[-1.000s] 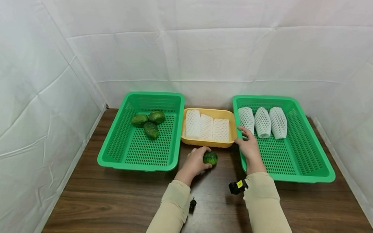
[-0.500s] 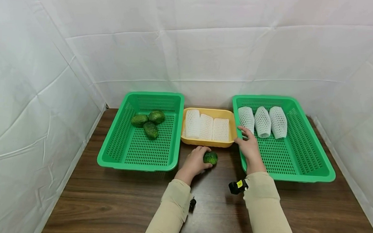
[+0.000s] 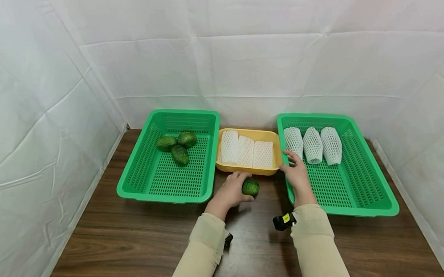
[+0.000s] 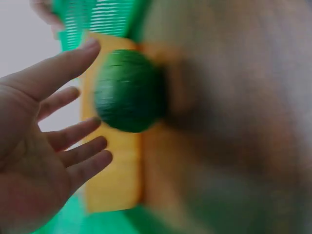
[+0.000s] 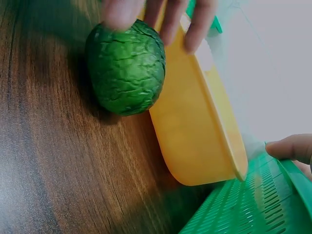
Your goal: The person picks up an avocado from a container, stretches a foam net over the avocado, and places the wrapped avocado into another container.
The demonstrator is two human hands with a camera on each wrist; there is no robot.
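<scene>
A dark green, rough-skinned avocado [image 3: 251,188] rests on the wooden table, in front of the yellow tray [image 3: 248,171]. My left hand [image 3: 233,191] is right beside it on the left. In the left wrist view the fingers [image 4: 85,151] of that hand are spread, the thumb apart from them, and the palm holds nothing. My right hand [image 3: 297,175] rests at the left rim of the right green basket [image 3: 370,211], thumb outside and fingers over the edge. White foam net sleeves [image 3: 262,154] lie in the tray.
Three more avocados [image 3: 180,154] lie in the left green basket [image 3: 165,198]. Inside the right basket are three plump foam net sleeves [image 3: 312,145], side by side. A white cloth wall [image 3: 246,66] stands behind and along both sides of the table [image 3: 130,241].
My left hand's fingers have spread slightly wider beside the avocado. The avocado and my right hand have kept their places.
</scene>
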